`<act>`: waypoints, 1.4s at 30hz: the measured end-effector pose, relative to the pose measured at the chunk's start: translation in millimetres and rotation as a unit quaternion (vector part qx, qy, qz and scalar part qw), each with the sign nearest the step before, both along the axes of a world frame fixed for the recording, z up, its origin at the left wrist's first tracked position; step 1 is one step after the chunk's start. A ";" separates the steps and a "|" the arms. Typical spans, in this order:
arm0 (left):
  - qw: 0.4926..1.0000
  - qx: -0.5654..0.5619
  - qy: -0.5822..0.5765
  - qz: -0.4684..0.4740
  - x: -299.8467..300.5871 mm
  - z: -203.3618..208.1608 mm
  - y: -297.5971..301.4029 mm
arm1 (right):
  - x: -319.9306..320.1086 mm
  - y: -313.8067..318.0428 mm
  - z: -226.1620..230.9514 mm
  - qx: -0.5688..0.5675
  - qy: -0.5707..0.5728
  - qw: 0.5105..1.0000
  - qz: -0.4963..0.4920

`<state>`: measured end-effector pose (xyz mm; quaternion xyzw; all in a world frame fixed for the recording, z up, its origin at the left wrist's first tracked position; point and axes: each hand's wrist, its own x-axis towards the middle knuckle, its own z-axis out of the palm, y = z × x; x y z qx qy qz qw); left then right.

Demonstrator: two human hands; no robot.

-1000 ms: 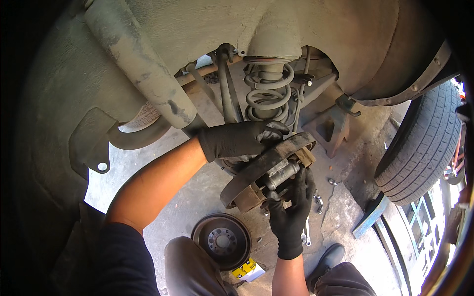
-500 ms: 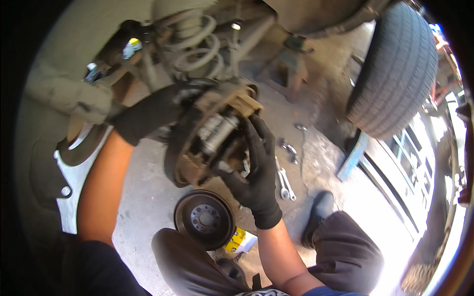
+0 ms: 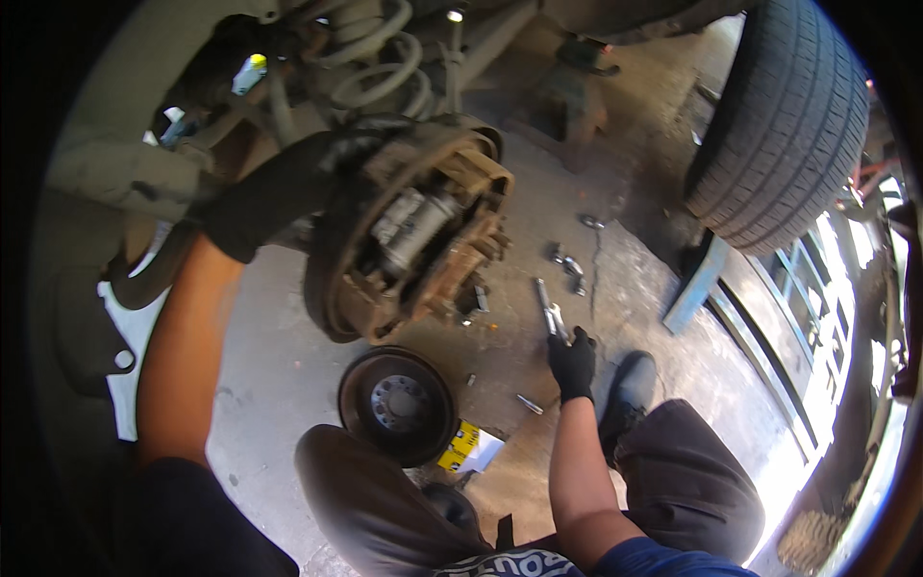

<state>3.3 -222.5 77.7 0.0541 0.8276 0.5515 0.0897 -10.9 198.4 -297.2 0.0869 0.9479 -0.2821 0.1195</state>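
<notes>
A rusty drum brake assembly [image 3: 413, 240] hangs under the vehicle, its shoes and grey cylinder exposed. My left hand [image 3: 322, 163], in a black glove, reaches behind the top of its backing plate, where its fingers are hidden. Down by the floor, my gloved right hand [image 3: 572, 367] curls its fingers at the near ends of the metal wrenches [image 3: 552, 310]; the far ends stick out beyond it. The removed brake drum [image 3: 396, 404] lies below the assembly, close to my left knee.
A yellow and white box [image 3: 468, 447] sits beside the drum. Small metal tools [image 3: 569, 267] and a socket-like piece [image 3: 529, 404] lie on the concrete. Overhead is a coil spring [image 3: 385, 72]; a tyre [image 3: 784, 135] and blue metal frame [image 3: 697, 284] stand to the right.
My right hand has left the brake assembly and gone down and right to the wrenches on the floor. My left hand stays behind the backing plate. The view has shifted slightly.
</notes>
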 end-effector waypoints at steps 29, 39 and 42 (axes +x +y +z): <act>0.990 -0.137 -0.011 0.044 -3.1 -4.8 0.2 | 14.2 -20.8 11.4 0.134 -0.016 0.991 0.024; 0.998 0.006 -0.027 0.049 -2.5 -6.9 -12.9 | -1.3 -20.0 13.9 0.173 -0.101 0.974 0.101; 0.997 0.025 -0.003 0.074 -0.3 -6.7 -9.3 | -4.9 -6.4 -6.5 0.156 -0.105 0.973 0.131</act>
